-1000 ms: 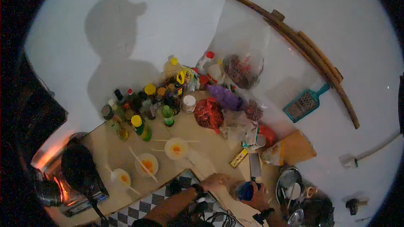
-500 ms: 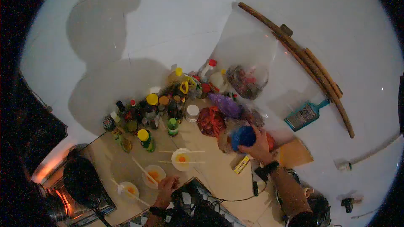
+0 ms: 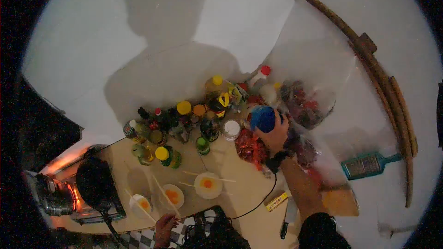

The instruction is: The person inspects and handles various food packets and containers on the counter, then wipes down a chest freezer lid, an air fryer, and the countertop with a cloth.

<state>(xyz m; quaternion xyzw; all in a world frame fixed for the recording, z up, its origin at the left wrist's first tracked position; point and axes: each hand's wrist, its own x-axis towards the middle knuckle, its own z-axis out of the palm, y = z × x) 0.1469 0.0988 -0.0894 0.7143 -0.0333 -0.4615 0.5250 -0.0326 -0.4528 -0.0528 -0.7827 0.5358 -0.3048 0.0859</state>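
Observation:
My right hand is closed around a blue-lidded jar, held above the plastic bags behind the red bag. Near the counter's front edge is my left hand, its fingers curled by the end of a chopstick; whether it grips the stick is unclear. Three white bowls, a left one, a middle one and a right one, hold egg yolks, with chopsticks laid across them.
A black pan sits on the glowing stove at left. Bottles and a white-lidded jar line the wall. A knife, yellow box and grater are at right. A black cable crosses the counter.
My right hand has carried the blue-lidded jar from the front right to the back, over the bags. My left hand has moved left, to the front edge near the bowls. The view has shifted.

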